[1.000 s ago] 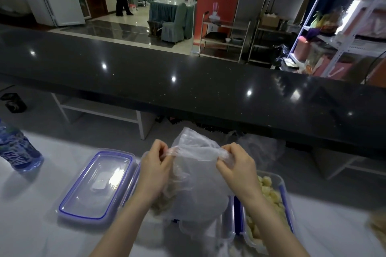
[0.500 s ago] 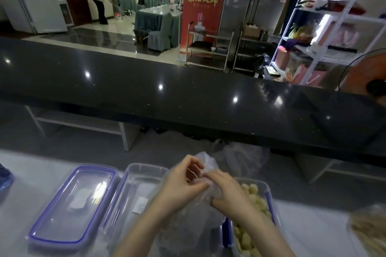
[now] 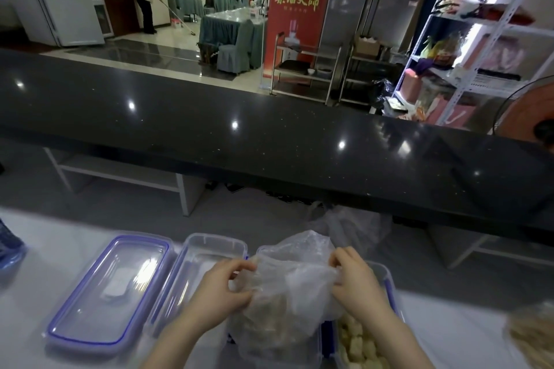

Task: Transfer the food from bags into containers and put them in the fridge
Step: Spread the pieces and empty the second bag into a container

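A clear plastic bag (image 3: 295,284) with pale brownish food in its bottom stands in front of me on the white counter. My left hand (image 3: 223,289) pinches the bag's left edge and my right hand (image 3: 356,283) pinches its right edge, holding the mouth spread. Just left of the bag lies an empty clear container (image 3: 199,269) with a blue trim. A second container (image 3: 364,341) with pale yellow food chunks sits under my right forearm, partly hidden.
A blue-rimmed lid (image 3: 108,290) lies flat at the left. A water bottle (image 3: 9,246) shows at the far left edge. Another bag of food (image 3: 533,335) lies at the right edge. A crumpled empty bag (image 3: 350,223) lies behind. A black bar counter (image 3: 269,135) spans the view beyond.
My hands came together at the bag's mouth, then moved apart again and spread it open. The view has shifted right, so the bottle is nearly out of frame.
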Motion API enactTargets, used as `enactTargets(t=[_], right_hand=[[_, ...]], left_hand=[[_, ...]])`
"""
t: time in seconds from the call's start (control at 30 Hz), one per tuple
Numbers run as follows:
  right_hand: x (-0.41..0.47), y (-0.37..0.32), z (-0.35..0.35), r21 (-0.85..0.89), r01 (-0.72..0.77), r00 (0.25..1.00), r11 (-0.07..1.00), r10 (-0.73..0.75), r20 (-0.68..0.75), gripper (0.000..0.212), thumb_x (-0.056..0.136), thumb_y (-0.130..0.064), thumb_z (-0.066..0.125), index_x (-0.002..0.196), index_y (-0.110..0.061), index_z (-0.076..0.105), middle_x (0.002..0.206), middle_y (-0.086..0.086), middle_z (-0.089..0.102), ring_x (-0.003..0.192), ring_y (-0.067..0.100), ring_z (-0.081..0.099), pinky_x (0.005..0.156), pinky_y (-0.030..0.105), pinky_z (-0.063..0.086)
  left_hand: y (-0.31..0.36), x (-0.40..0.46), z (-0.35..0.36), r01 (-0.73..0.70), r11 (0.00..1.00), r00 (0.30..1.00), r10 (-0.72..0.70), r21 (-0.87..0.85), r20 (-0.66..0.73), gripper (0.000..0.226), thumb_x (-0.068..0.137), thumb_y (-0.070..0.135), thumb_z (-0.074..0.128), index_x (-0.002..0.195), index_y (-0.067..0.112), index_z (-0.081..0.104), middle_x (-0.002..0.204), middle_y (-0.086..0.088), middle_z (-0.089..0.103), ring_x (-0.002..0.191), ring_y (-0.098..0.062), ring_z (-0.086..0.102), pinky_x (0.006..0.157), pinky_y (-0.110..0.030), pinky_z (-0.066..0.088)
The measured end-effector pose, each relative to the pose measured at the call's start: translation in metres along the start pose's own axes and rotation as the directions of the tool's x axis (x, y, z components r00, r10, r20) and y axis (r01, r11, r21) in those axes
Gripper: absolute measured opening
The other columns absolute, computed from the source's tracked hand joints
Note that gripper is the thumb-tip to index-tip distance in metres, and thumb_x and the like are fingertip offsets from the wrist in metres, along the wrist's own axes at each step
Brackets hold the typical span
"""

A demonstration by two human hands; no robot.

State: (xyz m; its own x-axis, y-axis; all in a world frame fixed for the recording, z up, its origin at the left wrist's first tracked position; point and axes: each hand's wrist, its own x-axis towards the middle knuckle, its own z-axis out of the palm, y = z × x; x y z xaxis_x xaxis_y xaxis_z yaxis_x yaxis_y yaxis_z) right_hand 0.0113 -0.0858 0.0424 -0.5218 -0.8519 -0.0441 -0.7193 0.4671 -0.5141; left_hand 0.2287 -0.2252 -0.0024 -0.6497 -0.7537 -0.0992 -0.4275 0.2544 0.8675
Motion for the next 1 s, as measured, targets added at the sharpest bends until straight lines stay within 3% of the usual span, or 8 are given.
enactTargets(t=[0.13,0.2,0.33,0.4,0.5,0.67,0.87,1.0], right_hand=[[-0.016,-0.015,-0.017,0.170,0.059,0.979,0.984,-0.090,0.182,0.081,0.071,-0.015,0.071,0.129,-0.055,0.032,0.142,-0.027,0.015,0.123,0.004,0.031,0.075,0.012,0.041],[-0.026,-0.028,-0.024,0.265,0.089,0.943,0.960,-0.167,0.288,0.103,0.068,-0.019,0.074,0.133,-0.068,0.011,0.147,-0.037,-0.004,0.136,0.004,0.017,0.095,0.022,0.044],[-0.037,-0.041,-0.010,0.154,0.106,0.912,0.982,-0.158,0.379,0.119,0.060,-0.048,0.082,0.134,-0.069,-0.008,0.150,-0.033,-0.019,0.140,0.002,-0.003,0.119,0.043,0.018],[-0.030,-0.038,0.011,-0.028,0.131,0.945,0.991,-0.117,0.304,0.112,0.061,-0.059,0.076,0.142,-0.057,-0.001,0.153,-0.025,-0.002,0.138,0.005,0.009,0.117,0.041,0.019],[-0.016,-0.029,0.034,-0.133,0.071,0.984,0.988,-0.048,0.172,0.062,0.083,-0.045,0.060,0.139,-0.030,0.038,0.134,-0.004,0.047,0.124,0.017,0.046,0.102,0.032,0.036],[-0.016,-0.030,0.016,0.273,-0.022,0.997,0.962,0.041,-0.061,0.011,0.092,-0.017,0.052,0.094,-0.025,0.060,0.085,-0.006,0.063,0.081,0.010,0.060,0.065,0.014,0.045],[0.001,-0.043,-0.008,0.609,0.013,0.991,0.793,0.070,-0.111,0.022,0.093,-0.007,0.048,0.095,-0.025,0.059,0.094,-0.001,0.065,0.088,0.014,0.062,0.071,0.028,0.054],[0.004,-0.048,-0.013,0.605,0.043,0.980,0.795,0.084,-0.179,0.026,0.095,-0.008,0.047,0.088,-0.031,0.055,0.098,-0.004,0.058,0.086,0.007,0.057,0.065,0.015,0.047]], left_hand=[[0.002,0.008,0.011,-0.033,0.997,0.984,0.045,0.073,-0.173,0.017,0.068,0.021,0.083,0.075,0.027,0.068,0.088,0.010,0.065,0.083,-0.003,0.057,0.070,-0.008,0.040],[0.008,0.011,0.013,-0.031,0.998,0.979,0.043,0.063,-0.198,0.013,0.074,0.020,0.079,0.074,0.026,0.067,0.083,0.008,0.066,0.080,-0.004,0.058,0.068,-0.010,0.041],[0.030,0.015,0.021,-0.055,0.998,0.988,0.050,-0.035,-0.147,0.009,0.085,0.021,0.069,0.078,0.025,0.067,0.078,0.005,0.068,0.074,-0.006,0.062,0.066,-0.021,0.052],[0.042,0.012,0.024,-0.083,0.992,0.988,0.070,-0.093,-0.138,0.010,0.088,0.018,0.066,0.079,0.023,0.067,0.076,0.003,0.067,0.070,-0.006,0.063,0.062,-0.021,0.053],[0.056,0.008,0.019,-0.142,0.979,0.970,0.108,-0.148,-0.220,0.010,0.088,0.017,0.066,0.079,0.022,0.066,0.077,0.007,0.067,0.073,-0.005,0.062,0.062,-0.019,0.051],[0.067,0.004,0.004,-0.153,0.950,0.982,0.115,-0.272,-0.149,0.007,0.085,0.029,0.067,0.091,0.025,0.067,0.085,0.004,0.069,0.078,-0.008,0.066,0.066,-0.023,0.056],[0.042,-0.005,0.003,-0.005,0.976,0.971,0.057,-0.217,0.232,0.079,0.065,0.016,0.085,0.123,0.050,0.045,0.118,0.023,0.055,0.108,0.000,0.056,0.077,-0.022,0.056],[0.031,-0.007,0.014,-0.082,0.997,0.989,0.083,-0.014,0.122,0.053,0.073,0.010,0.077,0.101,0.049,0.054,0.098,0.021,0.064,0.088,0.000,0.061,0.071,-0.016,0.055]])
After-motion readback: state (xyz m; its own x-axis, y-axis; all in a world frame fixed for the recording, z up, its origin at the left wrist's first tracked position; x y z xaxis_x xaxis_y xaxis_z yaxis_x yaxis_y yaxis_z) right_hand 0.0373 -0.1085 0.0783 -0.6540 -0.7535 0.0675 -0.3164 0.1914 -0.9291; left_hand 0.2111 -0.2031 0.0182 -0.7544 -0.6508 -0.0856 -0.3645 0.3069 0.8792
